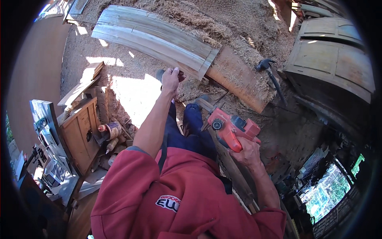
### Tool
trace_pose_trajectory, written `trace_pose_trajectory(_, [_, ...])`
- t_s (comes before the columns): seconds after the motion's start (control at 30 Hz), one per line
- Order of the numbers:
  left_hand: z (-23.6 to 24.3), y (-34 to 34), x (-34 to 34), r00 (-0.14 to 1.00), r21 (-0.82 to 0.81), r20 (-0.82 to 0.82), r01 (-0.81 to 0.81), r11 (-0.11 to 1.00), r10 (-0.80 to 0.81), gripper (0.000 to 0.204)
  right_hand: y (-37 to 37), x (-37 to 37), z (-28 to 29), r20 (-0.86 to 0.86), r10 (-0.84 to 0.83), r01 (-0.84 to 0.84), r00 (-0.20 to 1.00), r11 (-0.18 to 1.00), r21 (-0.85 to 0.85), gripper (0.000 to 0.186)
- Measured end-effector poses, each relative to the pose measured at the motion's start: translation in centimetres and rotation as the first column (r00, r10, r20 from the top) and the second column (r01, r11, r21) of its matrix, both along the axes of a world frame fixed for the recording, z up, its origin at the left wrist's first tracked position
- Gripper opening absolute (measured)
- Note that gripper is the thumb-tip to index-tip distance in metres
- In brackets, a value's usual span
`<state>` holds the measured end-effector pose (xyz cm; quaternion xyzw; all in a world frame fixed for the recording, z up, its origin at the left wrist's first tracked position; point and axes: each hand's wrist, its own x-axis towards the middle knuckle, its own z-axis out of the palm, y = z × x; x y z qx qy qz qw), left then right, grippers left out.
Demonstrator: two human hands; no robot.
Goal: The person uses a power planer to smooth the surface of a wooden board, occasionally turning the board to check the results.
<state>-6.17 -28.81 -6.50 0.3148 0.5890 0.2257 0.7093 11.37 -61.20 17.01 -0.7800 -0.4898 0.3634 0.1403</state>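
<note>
Although shavings [191, 26] lie thick along the top of the frame, I would judge the work on the wooden panel [153, 38] only partway through. The panel stretches from the upper left to just above the middle, and from my end of the feed I see greyish streaks beside paler strips — I take the pale ones as planed and the grey as left, though the sunlight makes that uncertain. A brown board [233, 74] runs on from the panel's right end toward the right of centre, littered with shavings; I cannot tell whether it is a support or a further piece. The red power planer [227, 131] is right of centre, below the panel's end, and I see no contact between them, so I count no cut under way. My right hand [247, 153] is wrapped firmly round the planer's handle. My left hand [171, 79] is near the centre by the panel's lower edge, fingers curled in — I cannot tell whether they pinch anything. A hammer [274, 81] lies at upper right, apart from both hands.
</note>
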Motion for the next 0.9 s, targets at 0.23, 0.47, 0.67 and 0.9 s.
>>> trace_pose_trajectory(0.23, [3.9,16.8,-0.3,0.397,0.424,-0.902,0.734,0.530,0.172,0.084,2.3,-2.3,-1.8,-0.025,-0.031,0.033,0.999,0.993,0.115,0.029])
trace_pose_trajectory(0.47, [1.2,25.8,-0.4,0.272,0.266,-0.962,0.909,0.320,0.025,0.108,7.5,-3.7,-4.4,-0.012,0.085,-0.079,0.996,0.966,0.246,0.044])
trace_pose_trajectory(0.67, [1.6,24.8,0.4,0.138,0.125,-0.990,0.942,0.311,-0.019,0.108,10.5,-2.9,-7.7,0.102,0.045,-0.081,0.994,0.921,0.382,0.061])
trace_pose_trajectory(0.9, [1.5,24.5,0.6,0.120,0.113,-0.993,0.946,0.303,-0.004,0.108,11.9,-1.3,-10.1,0.219,0.087,-0.157,0.972,0.931,0.330,0.069])
